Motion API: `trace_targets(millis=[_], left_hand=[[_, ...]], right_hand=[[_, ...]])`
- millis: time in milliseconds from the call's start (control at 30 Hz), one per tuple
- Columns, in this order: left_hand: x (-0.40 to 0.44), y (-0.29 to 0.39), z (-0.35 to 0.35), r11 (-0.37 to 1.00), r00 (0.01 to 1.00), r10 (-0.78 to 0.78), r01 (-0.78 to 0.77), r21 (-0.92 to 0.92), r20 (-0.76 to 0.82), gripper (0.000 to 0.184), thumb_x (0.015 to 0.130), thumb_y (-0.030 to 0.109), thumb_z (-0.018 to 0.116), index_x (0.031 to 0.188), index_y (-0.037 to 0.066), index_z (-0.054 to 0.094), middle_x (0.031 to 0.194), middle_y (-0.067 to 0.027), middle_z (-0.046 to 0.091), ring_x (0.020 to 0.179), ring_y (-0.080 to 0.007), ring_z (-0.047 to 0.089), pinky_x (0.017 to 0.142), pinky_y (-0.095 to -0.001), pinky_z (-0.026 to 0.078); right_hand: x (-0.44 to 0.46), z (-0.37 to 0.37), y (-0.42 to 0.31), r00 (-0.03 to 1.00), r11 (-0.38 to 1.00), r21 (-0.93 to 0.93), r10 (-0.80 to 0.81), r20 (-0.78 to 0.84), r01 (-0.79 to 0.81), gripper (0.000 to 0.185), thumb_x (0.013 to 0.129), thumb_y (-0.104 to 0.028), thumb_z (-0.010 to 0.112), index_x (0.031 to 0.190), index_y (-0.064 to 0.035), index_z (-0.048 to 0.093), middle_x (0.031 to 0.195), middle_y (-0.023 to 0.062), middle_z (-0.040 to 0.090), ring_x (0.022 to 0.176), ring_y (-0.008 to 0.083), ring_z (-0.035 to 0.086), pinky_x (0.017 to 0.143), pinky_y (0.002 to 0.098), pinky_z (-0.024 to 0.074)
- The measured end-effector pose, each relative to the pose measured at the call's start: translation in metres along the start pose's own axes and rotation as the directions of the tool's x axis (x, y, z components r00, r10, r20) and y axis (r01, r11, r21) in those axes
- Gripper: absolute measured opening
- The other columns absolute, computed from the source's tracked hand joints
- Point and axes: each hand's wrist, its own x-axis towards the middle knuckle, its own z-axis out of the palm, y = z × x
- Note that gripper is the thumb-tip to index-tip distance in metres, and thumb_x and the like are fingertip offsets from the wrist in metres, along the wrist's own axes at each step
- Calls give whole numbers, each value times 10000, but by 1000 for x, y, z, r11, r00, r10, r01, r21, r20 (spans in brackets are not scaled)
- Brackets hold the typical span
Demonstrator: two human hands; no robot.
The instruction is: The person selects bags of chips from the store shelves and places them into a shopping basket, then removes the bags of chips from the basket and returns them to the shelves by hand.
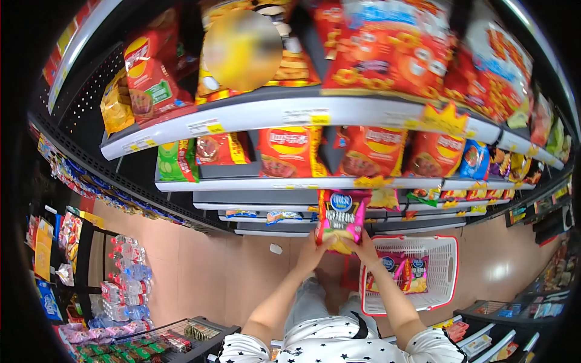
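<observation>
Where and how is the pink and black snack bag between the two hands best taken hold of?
Probably by the two lower side edges of the snack bag, coming from the near side: its lower end points that way, while its upper end is toward the shelves. The left hand and right hand hold it there, leaving the printed front mostly uncovered.

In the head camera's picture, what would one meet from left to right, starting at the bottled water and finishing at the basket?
Bottled water → white scrap on the floor → left hand → held pink-and-black snack bag → right hand → white basket with red rim.
</observation>
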Motion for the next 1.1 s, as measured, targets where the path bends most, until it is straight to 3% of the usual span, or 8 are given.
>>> trace_targets(millis=[200, 400, 467, 567, 633, 733, 967, 1100], left_hand=[[141, -28, -66, 653, 898, 439, -299, 696, -27, 485, 822, 398, 559, 1048, -31, 542, 981, -232, 572, 949, -385, 522, 834, -484, 379], [175, -67, -55, 541, 897, 427, -357, 762, 117, 411, 774, 371, 615, 1048, 67, 578, 999, -148, 598, 950, -337, 553, 815, -469, 418], [168, -72, -41, 502, 853, 521, -330, 799, 25, 502, 746, 396, 638, 1105, 61, 536, 1063, -160, 555, 1036, -356, 495, 893, -470, 370], [135, -45, -37, 710, 993, 23, 64, 701, -113, 692, 777, 417, 591, 1255, -36, 376, 1297, -225, 382, 1246, -371, 299, 1022, -508, 211], [105, -77, -31, 767, 885, 406, -194, 611, -229, 686, 771, 355, 622, 1270, -31, 354, 1302, -234, 369, 1240, -380, 300, 1024, -486, 230], [21, -111, -31, 791, 932, 310, -142, 595, -188, 686, 756, 271, 646, 1291, -13, 325, 1302, -231, 352, 1227, -388, 300, 1016, -477, 244], [-86, -124, -12, 895, 987, -142, 94, 436, 80, 421, 797, 197, 610, 1148, 11, 468, 1037, -178, 570, 983, -338, 530, 847, -426, 412], [-57, -39, 71, 769, 937, 183, -325, 550, 298, 329, 822, 177, 584, 1109, 34, 512, 943, -133, 611, 910, -304, 572, 813, -386, 436]], right_hand=[[142, 52, -30, 959, 892, -419, -245, -141, 166, 514, 761, -358, 677, 1062, 25, 514, 1046, 205, 572, 1004, 313, 535, 856, 355, 410], [167, 43, -21, 984, 940, -331, 131, 120, -84, 554, 763, -458, 627, 1089, -17, 544, 1094, 139, 580, 1057, 257, 509, 930, 344, 346], [169, 44, -4, 989, 873, -486, 96, 114, -29, 663, 735, -496, 640, 1143, 9, 504, 1168, 185, 526, 1128, 291, 451, 953, 368, 338], [148, 57, 24, 962, 584, -804, -137, -235, -113, 910, 647, -494, 711, 1238, 96, 350, 1276, 282, 363, 1193, 392, 331, 992, 412, 310], [96, 53, 7, 908, 792, -605, -314, -277, 89, 734, 737, -348, 670, 1282, 8, 332, 1241, 231, 406, 1167, 390, 354, 1000, 416, 300], [2, 21, 4, 907, 750, -642, -370, -201, 163, 588, 770, -198, 649, 1271, -57, 376, 1210, 181, 429, 1139, 375, 392, 979, 410, 321], [-173, -122, 134, 583, 863, -126, 217, -783, -490, 440, 698, -109, 684, 1084, -11, 497, 1074, 180, 520, 1064, 338, 461, 900, 391, 376], [-180, -218, 212, 580, 719, -221, 298, -758, -659, 557, 677, -195, 718, 1134, 0, 467, 1135, 189, 489, 1103, 346, 424, 933, 392, 355]])
